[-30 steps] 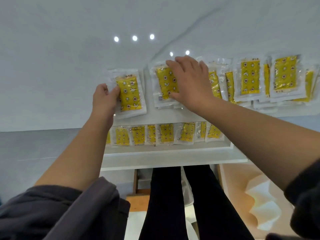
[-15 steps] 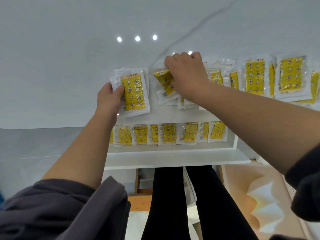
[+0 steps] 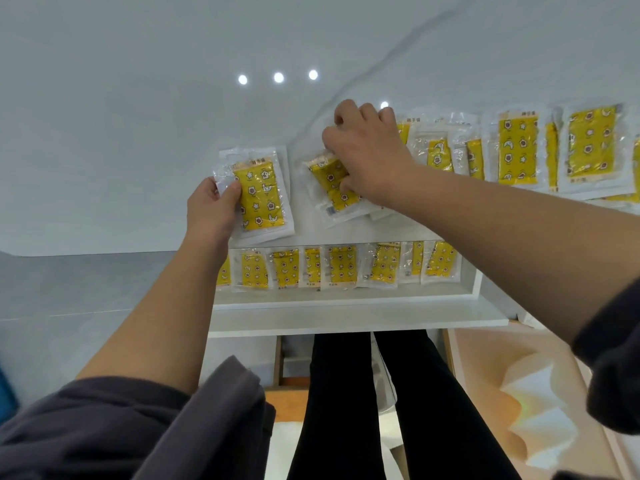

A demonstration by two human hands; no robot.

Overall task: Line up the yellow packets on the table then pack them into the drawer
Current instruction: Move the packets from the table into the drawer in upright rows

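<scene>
My left hand [image 3: 211,211] grips the left edge of a small stack of yellow packets [image 3: 259,197] lying on the white table [image 3: 138,133]. To its right, my right hand [image 3: 367,161] curls around another bunch of yellow packets [image 3: 334,188], tilted and partly lifted, its upper part hidden under my fingers. A row of more yellow packets [image 3: 519,148] runs along the table to the right. Below the table edge the open white drawer [image 3: 346,299] holds a line of several yellow packets [image 3: 341,266] standing side by side.
The drawer's front panel [image 3: 353,320] juts out toward my black-trousered legs [image 3: 381,393]. A beige floor with a light patch [image 3: 519,393] lies at the right. Grey floor [image 3: 69,289] shows left of the drawer. Ceiling lights reflect on the glossy table.
My right hand went from pressing flat on the packets to curling around them, gathering and tilting the bunch. My left hand kept its grip on the left stack.
</scene>
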